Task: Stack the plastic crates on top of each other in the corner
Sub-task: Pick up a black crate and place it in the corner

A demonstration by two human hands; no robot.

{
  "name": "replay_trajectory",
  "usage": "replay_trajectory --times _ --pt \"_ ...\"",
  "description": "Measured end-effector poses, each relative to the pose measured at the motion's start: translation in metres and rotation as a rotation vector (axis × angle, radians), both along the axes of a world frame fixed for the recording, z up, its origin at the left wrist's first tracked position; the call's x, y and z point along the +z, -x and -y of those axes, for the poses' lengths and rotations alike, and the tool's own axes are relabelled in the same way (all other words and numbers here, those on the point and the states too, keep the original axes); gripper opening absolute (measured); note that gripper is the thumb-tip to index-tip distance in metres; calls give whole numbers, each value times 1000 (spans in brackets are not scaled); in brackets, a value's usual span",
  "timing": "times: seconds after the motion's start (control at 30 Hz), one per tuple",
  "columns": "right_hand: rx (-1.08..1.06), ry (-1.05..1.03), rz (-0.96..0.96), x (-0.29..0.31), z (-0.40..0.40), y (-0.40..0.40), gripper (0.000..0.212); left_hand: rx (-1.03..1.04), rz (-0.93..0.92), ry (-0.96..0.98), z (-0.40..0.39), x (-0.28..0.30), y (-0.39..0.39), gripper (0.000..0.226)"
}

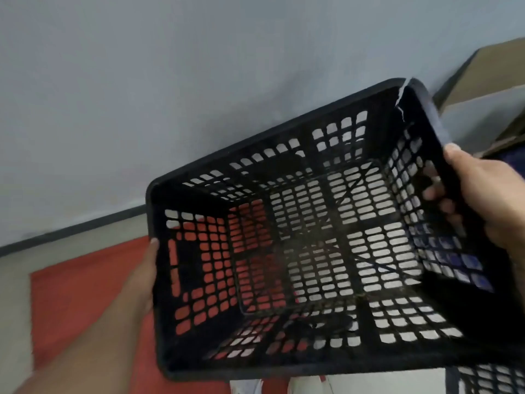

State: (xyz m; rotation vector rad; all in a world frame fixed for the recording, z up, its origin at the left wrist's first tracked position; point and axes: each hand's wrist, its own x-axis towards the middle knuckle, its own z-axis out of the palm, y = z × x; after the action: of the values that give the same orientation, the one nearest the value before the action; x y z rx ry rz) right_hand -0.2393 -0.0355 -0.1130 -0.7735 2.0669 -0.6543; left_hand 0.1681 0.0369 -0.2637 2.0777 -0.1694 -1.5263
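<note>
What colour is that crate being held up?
Black, with a grid of slotted holes; the crate shows clearly in the head view, the only one.

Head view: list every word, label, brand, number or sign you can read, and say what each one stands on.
None can be read.
Black perforated plastic crate: no label, brand or number shows on its walls or floor.
Brown cardboard box at upper right: no print shows.
Red mat on the floor and grey wall: plain, no text or sign.
</note>
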Motion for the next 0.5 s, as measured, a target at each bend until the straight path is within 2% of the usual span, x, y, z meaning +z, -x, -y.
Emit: replay_trajectory --times 0.13,0.27,0.37,0.5 --pt "14 -48 -7 -20 -10 -23 45 19 9 -24 -13 9 -32 46" --pt "45 -74 18 -26 -12 -51 38 90 16 9 -31 28 -63 31" --pt "85 -93 50 -19 -12 -77 34 103 110 18 -55 46 -87 8" --pt "166 -107 90 -5 -17 -117 27 200 226 24 -98 72 -125 9"
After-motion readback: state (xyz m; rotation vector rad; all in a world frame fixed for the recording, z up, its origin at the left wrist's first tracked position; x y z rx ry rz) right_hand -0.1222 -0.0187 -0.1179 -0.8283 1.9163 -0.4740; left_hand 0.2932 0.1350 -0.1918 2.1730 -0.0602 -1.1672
